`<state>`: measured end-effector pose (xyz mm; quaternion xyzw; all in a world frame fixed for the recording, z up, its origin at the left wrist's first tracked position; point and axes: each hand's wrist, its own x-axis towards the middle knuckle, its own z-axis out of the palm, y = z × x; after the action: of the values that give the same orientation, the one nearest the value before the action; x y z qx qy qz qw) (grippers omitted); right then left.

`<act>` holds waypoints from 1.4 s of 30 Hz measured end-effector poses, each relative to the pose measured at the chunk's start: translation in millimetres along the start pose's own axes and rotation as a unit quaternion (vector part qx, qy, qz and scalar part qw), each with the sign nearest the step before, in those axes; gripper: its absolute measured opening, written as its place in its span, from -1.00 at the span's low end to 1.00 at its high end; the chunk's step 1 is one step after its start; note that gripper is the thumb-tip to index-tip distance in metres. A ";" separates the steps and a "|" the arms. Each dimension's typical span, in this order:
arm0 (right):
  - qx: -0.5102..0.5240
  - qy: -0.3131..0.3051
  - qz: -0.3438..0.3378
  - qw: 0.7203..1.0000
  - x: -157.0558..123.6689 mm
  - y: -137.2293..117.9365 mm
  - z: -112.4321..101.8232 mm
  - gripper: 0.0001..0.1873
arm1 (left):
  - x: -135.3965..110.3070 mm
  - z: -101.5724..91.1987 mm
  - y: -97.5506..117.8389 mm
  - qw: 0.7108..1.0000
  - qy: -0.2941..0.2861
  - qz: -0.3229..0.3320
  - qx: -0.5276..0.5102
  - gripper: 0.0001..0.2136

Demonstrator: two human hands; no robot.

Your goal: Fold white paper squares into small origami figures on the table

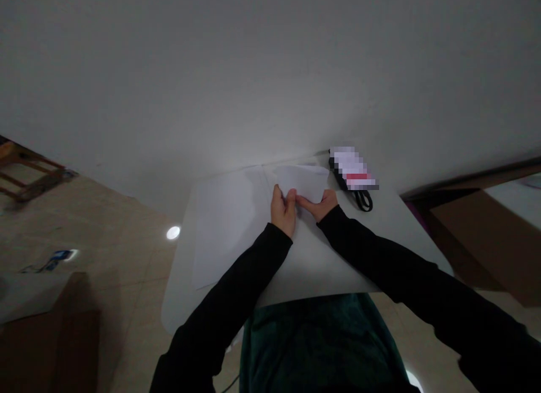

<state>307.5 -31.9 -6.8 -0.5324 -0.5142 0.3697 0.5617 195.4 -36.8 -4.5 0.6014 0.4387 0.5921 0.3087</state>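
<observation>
A folded white sheet of paper (305, 181) lies on the white table (393, 229) in front of me. My left hand (283, 210) pinches its near edge, fingers closed on the paper. My right hand (322, 204) presses and grips the same paper from the right, thumb meeting my left fingers. Both arms are in black sleeves. A second flat white sheet (224, 224) lies to the left of my hands.
A blurred card with a black lanyard (355, 181) lies at the table's far right. A pale wall rises just behind the table. Tiled floor (105, 229) lies to the left, with wooden furniture (25, 173) beyond and brown furniture (477, 235) on the right.
</observation>
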 end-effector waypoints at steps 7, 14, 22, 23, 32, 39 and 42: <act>-0.007 0.020 -0.019 1.000 1.9 1.5 0.0 -0.70 | 8.8 -3.8 0.8 0.999 0.029 0.024 -0.009 -0.69; -0.002 0.028 -0.012 1.000 0.7 0.8 1.4 -0.72 | 7.9 -0.7 10.4 1.000 0.010 0.011 0.014 -0.69; 0.016 0.007 0.006 1.000 1.3 3.4 3.5 -0.70 | 8.2 -4.5 -1.9 0.999 0.009 -0.001 0.037 -0.66; 0.017 0.005 0.009 1.000 0.6 2.5 3.7 -0.70 | 9.3 -5.8 -2.8 0.999 0.007 0.003 0.042 -0.66; 0.014 -0.065 0.035 0.997 -7.9 -1.8 6.4 -0.65 | 19.2 -18.4 -3.3 0.989 0.014 0.027 0.146 -0.66; 0.147 0.024 0.013 0.989 10.7 -15.2 -1.7 -0.54 | 22.4 -25.1 -0.2 0.967 0.007 0.043 0.252 -0.75; 0.138 0.052 0.026 0.989 21.8 -15.4 -10.6 -0.62 | 24.0 -26.7 1.2 0.961 0.001 0.041 0.274 -0.76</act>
<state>320.0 -15.7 13.2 -0.4816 -0.4142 0.4231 0.6461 167.2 -19.8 10.1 0.6799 0.5594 0.4618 0.1076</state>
